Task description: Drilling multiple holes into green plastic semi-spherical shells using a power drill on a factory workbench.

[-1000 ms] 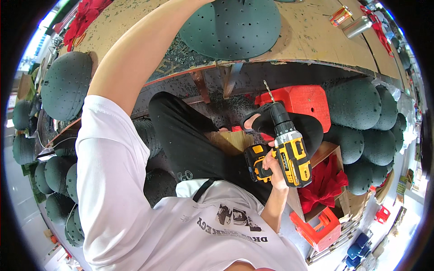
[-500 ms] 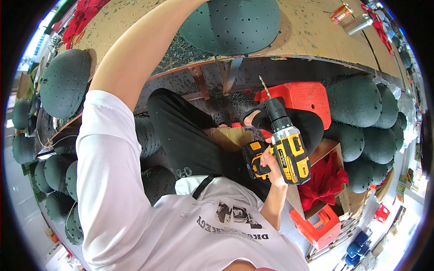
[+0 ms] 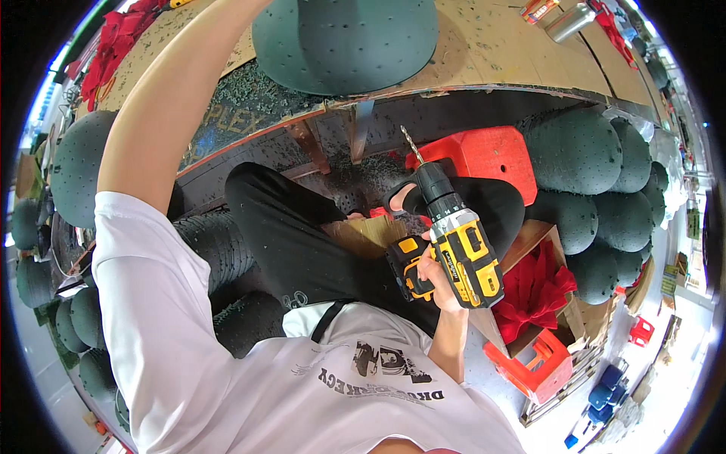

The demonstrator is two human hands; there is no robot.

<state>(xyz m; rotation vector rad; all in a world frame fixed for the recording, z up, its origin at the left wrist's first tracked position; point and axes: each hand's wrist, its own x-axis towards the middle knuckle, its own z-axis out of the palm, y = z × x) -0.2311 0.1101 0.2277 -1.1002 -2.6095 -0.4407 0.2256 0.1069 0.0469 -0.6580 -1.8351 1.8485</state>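
Note:
My right hand (image 3: 440,284) is wrapped round the grip of a black-and-yellow cordless drill (image 3: 467,261). Its long twist bit (image 3: 411,144) points up and away, short of the bench edge and touching nothing. My left forearm (image 3: 181,98) reaches over the workbench (image 3: 499,57), and that hand lies beyond the upper edge of the picture. Close to this arm, a dark green dome (image 3: 348,49) dotted with small holes rests at the bench's front edge, its far part cut off.
Perforated green domes are stacked at right (image 3: 578,155) and lower left (image 3: 219,250). A red plastic stool (image 3: 484,155) stands under the bench, and a box of red fabric bows (image 3: 533,291) sits at my right. Green crumbs (image 3: 253,94), a can (image 3: 538,10) and a metal tumbler (image 3: 569,23) are on the bench.
The whole view has shifted slightly. My left forearm has swung left, now overlapping the left-hand domes. The dome on the bench shows fewer dark holes than before. The drill stays in my right hand.

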